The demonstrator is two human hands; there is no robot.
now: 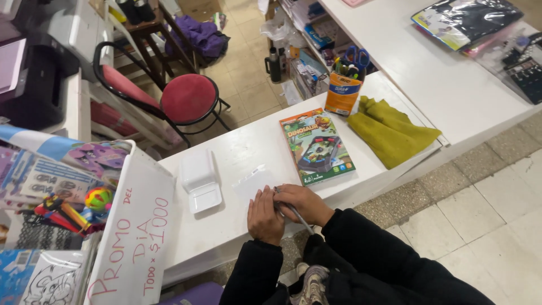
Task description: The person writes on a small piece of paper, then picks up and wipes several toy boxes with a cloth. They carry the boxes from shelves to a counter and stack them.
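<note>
My left hand (265,216) lies flat, fingers together, on a small clear plastic sleeve (252,182) on the white counter (237,152). My right hand (305,203) is right beside it, closed around a thin grey pen (299,217) whose tip touches the counter near the left hand's fingers. Both arms wear black sleeves. A green toy game box (317,147) lies flat just beyond my right hand.
An open white plastic case (200,181) sits to the left. An olive cloth (389,131) and an orange cup of pens and blue scissors (344,85) stand at the far right. A white handwritten sign (135,237) leans by toys at left. A red stool (189,97) stands behind the counter.
</note>
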